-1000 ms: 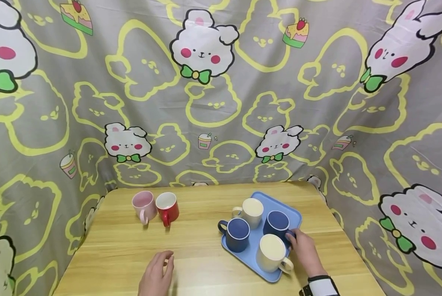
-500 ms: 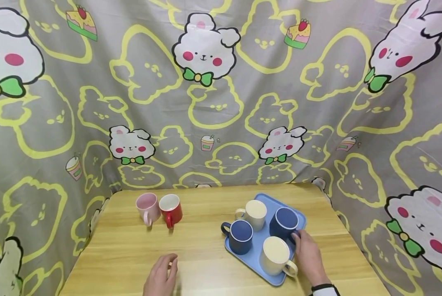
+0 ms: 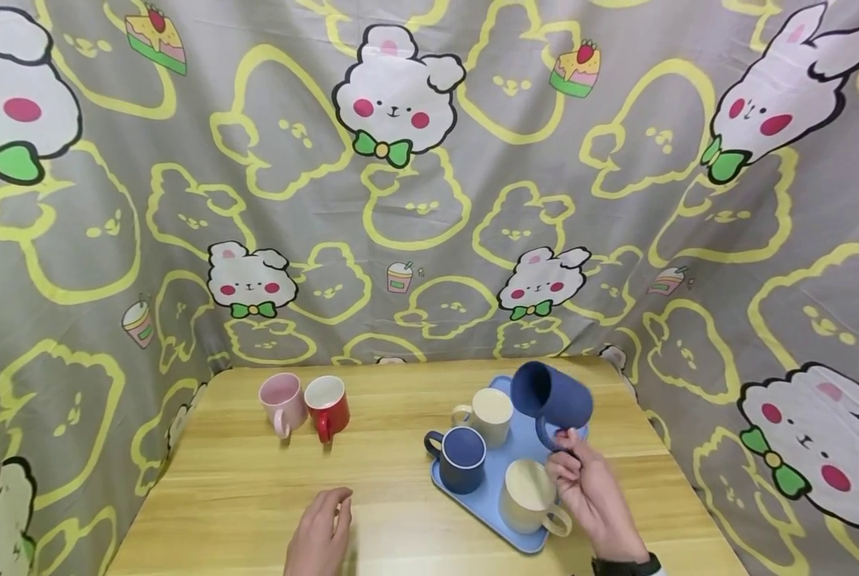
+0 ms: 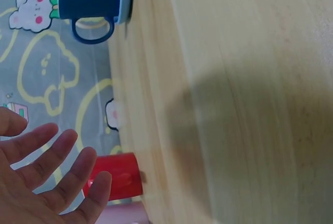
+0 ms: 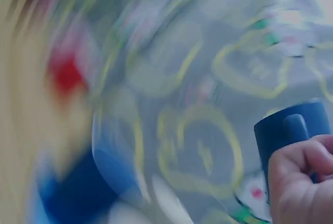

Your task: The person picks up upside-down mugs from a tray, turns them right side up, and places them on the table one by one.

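My right hand (image 3: 589, 494) grips the handle of a dark blue mug (image 3: 561, 398), tipped on its side above the back right of a blue tray (image 3: 489, 506), its mouth turned to the left. In the right wrist view the fingers wrap the handle of this mug (image 5: 291, 130). Still on the tray stand a second blue mug (image 3: 462, 462) and two cream mugs, one at the back (image 3: 491, 416) and one in front (image 3: 526, 498). My left hand (image 3: 320, 530) hovers over the table's front, fingers relaxed and holding nothing; the left wrist view shows its spread fingers (image 4: 67, 174).
A pink mug (image 3: 282, 400) and a red mug (image 3: 329, 406) stand side by side at the table's back left, handles toward me. The wooden table (image 3: 393, 448) is enclosed by a grey curtain (image 3: 415, 200) with rabbit prints.
The right hand has lifted the blue mug off the tray by its handle and tipped it over sideways, its mouth swinging to the left. The left hand has barely moved.
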